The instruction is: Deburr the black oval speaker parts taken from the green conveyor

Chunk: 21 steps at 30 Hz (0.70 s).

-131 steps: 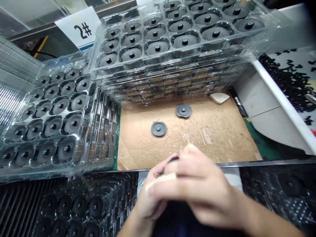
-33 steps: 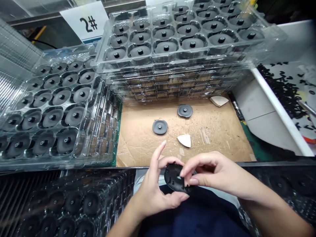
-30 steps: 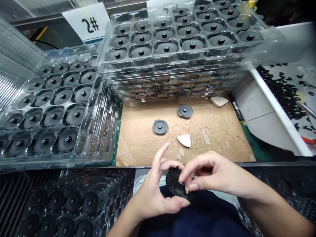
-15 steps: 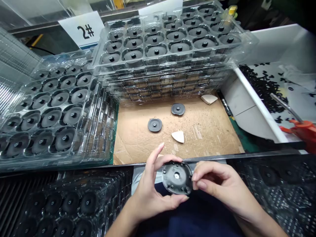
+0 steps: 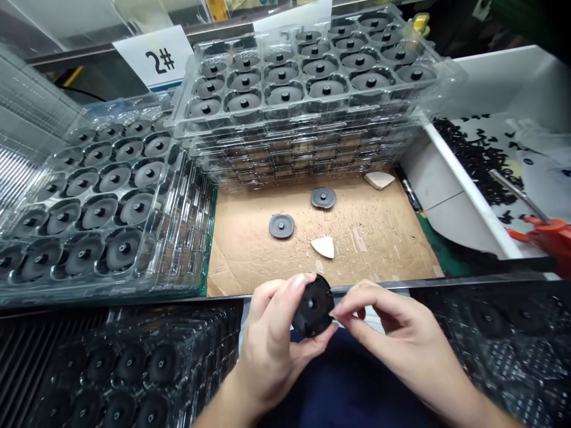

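My left hand (image 5: 272,342) holds a black round rubber disc (image 5: 313,306) up at the near edge of the work surface, with fingers over its upper side and thumb below. The disc is tilted, and its dark face with a central hole points toward me. My right hand (image 5: 392,333) comes in from the right, its fingertips pinching the disc's right edge. Beyond them, on a cardboard sheet (image 5: 379,255), lie several things: two grey discs (image 5: 281,226) (image 5: 323,197) and a white triangular scrap (image 5: 323,247).
Stacked clear plastic trays (image 5: 294,128) of grey discs stand ahead, with more trays (image 5: 190,238) at left and below (image 5: 129,368). A white-edged bin (image 5: 477,157) of small black pieces and a red-handled tool (image 5: 548,235) sit at right. A "2#" card (image 5: 156,56) stands behind.
The disc has turned and risen slightly, its ribbed face with the white centre no longer showing. My right hand has shifted along its edge. The view has barely moved.
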Motion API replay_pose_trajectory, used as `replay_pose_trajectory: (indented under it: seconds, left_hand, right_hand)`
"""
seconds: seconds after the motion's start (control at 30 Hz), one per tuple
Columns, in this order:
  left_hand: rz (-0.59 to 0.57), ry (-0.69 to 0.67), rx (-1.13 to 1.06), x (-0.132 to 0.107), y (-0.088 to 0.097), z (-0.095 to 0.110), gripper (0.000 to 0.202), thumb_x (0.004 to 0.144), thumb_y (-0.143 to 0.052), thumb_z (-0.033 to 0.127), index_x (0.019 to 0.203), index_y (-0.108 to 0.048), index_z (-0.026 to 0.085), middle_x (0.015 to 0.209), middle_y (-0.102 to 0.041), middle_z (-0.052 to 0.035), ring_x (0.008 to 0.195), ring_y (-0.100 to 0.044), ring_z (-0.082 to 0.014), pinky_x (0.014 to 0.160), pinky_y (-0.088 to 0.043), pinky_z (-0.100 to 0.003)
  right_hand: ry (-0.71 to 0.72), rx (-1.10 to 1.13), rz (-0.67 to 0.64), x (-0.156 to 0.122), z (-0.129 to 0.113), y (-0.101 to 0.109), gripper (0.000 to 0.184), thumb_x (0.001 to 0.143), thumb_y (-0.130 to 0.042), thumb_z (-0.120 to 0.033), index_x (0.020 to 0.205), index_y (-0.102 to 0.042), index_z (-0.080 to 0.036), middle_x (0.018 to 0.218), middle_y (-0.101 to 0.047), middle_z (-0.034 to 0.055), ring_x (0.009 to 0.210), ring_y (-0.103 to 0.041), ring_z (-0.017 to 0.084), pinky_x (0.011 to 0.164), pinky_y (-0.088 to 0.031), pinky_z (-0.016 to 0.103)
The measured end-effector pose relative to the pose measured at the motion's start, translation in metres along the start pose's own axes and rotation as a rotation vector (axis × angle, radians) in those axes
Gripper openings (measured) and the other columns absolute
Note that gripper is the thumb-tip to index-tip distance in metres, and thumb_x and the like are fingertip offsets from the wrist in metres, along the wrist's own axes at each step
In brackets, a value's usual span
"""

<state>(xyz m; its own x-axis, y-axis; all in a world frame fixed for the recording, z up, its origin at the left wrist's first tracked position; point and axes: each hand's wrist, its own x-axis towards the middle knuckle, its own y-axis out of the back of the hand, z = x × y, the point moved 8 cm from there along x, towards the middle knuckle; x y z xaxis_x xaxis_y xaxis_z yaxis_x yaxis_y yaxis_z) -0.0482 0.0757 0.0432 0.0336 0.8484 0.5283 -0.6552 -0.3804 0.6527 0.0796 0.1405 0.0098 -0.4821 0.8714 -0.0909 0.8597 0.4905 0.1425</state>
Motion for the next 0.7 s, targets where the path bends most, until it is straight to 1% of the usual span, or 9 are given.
replay_pose_trajectory:
  seconds: [0.07,0.13,0.23,0.3,0.43,0.53,0.57,0.63,0.7]
  left_hand:
    - [0.020,-0.031,0.043,0.003,0.001,0.003,0.096,0.067,-0.075,0.010,0.144,-0.017,0.014,0.111,-0.062,-0.0132,0.104,-0.054,-0.0181,0.092,-0.046,-0.031]
    - [0.025,-0.026,0.041,0.004,0.000,0.002,0.096,0.067,-0.075,0.011,0.144,-0.018,0.014,0.110,-0.064,-0.0126,0.103,-0.054,-0.0180,0.091,-0.047,-0.031]
    - [0.025,-0.022,0.057,0.005,-0.001,0.000,0.097,0.067,-0.076,0.011,0.144,-0.018,0.014,0.112,-0.064,-0.0125,0.103,-0.054,-0.0189,0.090,-0.048,-0.032]
    - [0.007,-0.013,0.061,0.005,-0.005,-0.003,0.098,0.067,-0.076,0.012,0.145,-0.016,0.017,0.114,-0.063,-0.0117,0.104,-0.054,-0.0194,0.090,-0.048,-0.033]
    - [-0.016,0.048,0.014,0.006,-0.012,-0.011,0.098,0.068,-0.075,0.013,0.145,-0.016,0.021,0.116,-0.062,-0.0095,0.104,-0.054,-0.0197,0.091,-0.048,-0.033]
    - [-0.020,0.112,-0.069,0.005,-0.017,-0.017,0.099,0.067,-0.076,0.012,0.144,-0.016,0.022,0.117,-0.060,-0.0094,0.104,-0.054,-0.0200,0.090,-0.050,-0.032]
    - [-0.019,0.133,-0.105,0.004,-0.018,-0.019,0.099,0.066,-0.076,0.012,0.144,-0.015,0.022,0.118,-0.059,-0.0097,0.105,-0.055,-0.0201,0.091,-0.051,-0.033]
    - [-0.015,0.164,-0.168,0.003,-0.020,-0.022,0.100,0.066,-0.076,0.013,0.144,-0.016,0.022,0.119,-0.058,-0.0103,0.106,-0.056,-0.0209,0.092,-0.051,-0.034]
    - [-0.007,0.186,-0.210,0.001,-0.021,-0.024,0.099,0.065,-0.077,0.013,0.144,-0.017,0.021,0.120,-0.057,-0.0112,0.107,-0.058,-0.0224,0.093,-0.051,-0.037]
  right_hand:
    - [-0.047,0.055,0.006,0.002,0.005,-0.001,0.012,0.075,-0.062,-0.012,0.069,-0.062,-0.023,0.067,-0.063,-0.0050,0.064,-0.060,0.009,0.062,-0.048,0.017]
    - [-0.112,0.117,0.014,0.003,0.013,-0.001,0.012,0.074,-0.064,-0.016,0.065,-0.059,-0.021,0.065,-0.063,-0.0034,0.064,-0.061,0.010,0.061,-0.049,0.018]
    - [-0.172,0.129,0.041,0.004,0.021,0.001,0.008,0.074,-0.068,-0.022,0.069,-0.064,-0.020,0.069,-0.066,-0.0007,0.067,-0.063,0.012,0.063,-0.051,0.020]
    - [-0.166,0.101,0.066,0.004,0.022,0.004,0.003,0.074,-0.069,-0.021,0.072,-0.067,-0.021,0.070,-0.067,-0.0006,0.068,-0.063,0.012,0.064,-0.051,0.020]
    - [-0.186,0.166,0.105,0.007,0.028,0.005,0.008,0.072,-0.070,-0.017,0.069,-0.065,-0.022,0.067,-0.064,-0.0023,0.066,-0.061,0.010,0.063,-0.050,0.018]
    - [-0.257,0.312,0.140,0.004,0.041,0.005,0.010,0.070,-0.074,-0.025,0.070,-0.065,-0.021,0.070,-0.065,-0.0008,0.067,-0.062,0.012,0.063,-0.050,0.019]
    - [-0.268,0.350,0.153,0.003,0.045,0.006,0.012,0.071,-0.075,-0.028,0.073,-0.066,-0.021,0.071,-0.065,-0.0002,0.067,-0.062,0.012,0.062,-0.050,0.019]
    - [-0.268,0.383,0.153,-0.001,0.051,0.009,0.012,0.076,-0.071,-0.034,0.079,-0.068,-0.022,0.065,-0.062,-0.0006,0.060,-0.059,0.011,0.058,-0.048,0.020]
    - [-0.232,0.338,0.128,-0.005,0.052,0.014,0.013,0.083,-0.063,-0.035,0.085,-0.070,-0.024,0.057,-0.057,-0.0020,0.052,-0.054,0.010,0.055,-0.046,0.021]
